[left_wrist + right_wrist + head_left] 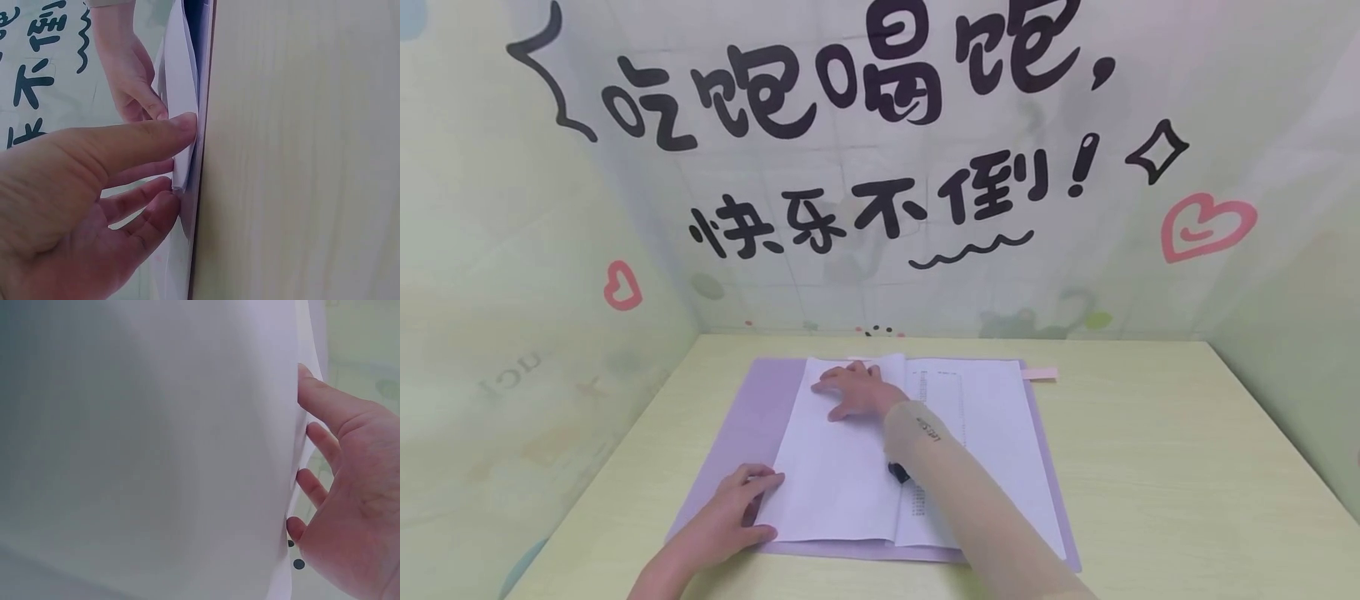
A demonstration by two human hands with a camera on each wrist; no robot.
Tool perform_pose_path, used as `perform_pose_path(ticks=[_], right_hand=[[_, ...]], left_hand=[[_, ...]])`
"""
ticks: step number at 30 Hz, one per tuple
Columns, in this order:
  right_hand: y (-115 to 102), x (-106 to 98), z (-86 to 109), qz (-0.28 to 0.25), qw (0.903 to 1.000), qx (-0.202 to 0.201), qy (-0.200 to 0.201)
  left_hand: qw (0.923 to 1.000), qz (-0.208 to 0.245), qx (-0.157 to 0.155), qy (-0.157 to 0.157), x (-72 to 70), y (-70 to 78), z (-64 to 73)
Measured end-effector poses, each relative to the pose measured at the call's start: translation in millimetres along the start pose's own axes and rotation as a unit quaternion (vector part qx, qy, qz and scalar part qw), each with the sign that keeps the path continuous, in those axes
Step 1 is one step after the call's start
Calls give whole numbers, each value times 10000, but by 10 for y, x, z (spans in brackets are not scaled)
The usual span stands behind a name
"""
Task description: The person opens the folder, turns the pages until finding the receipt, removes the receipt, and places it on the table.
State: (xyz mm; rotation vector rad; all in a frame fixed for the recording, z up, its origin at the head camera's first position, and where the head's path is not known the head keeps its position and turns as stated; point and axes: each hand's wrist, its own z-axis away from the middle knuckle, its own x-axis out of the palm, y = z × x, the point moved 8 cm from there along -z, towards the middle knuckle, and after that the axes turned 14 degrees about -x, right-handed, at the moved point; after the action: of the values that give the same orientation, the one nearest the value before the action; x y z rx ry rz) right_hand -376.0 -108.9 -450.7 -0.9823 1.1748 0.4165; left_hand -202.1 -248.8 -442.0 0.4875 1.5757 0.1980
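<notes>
A purple folder (769, 404) lies open on the table, holding white pages. The left stack of pages (831, 492) shows a blank face; the right page (1000, 450) carries columns of small print, partly hidden by the right forearm. My left hand (726, 512) is at the lower left corner of the left pages. In the left wrist view its thumb (181, 125) touches the bottom edge of the pages, with the other fingertips by the corner. My right hand (857, 390) rests, fingers spread, on the upper part of the left pages, its fingertips near their top edge.
The light wooden table (1165, 467) extends on both sides of the folder. A pink tab (1040, 374) sticks out at the folder's upper right. A printed curtain (835, 292) with dark lettering stands behind and at the sides.
</notes>
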Motion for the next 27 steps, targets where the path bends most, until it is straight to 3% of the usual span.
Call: perform_pose_path(ticks=[6,20,27], right_hand=[[6,-19,14,251,9997,63,-24],[16,13,0,148,9998,83,-129],[13,11,3,140,9998,45,-116]], left_hand=[[9996,63,46,-270,17,14,-26],[9973,346,22,-652,12,3,-24],[9977,335,144,-578,15,-7,-25]])
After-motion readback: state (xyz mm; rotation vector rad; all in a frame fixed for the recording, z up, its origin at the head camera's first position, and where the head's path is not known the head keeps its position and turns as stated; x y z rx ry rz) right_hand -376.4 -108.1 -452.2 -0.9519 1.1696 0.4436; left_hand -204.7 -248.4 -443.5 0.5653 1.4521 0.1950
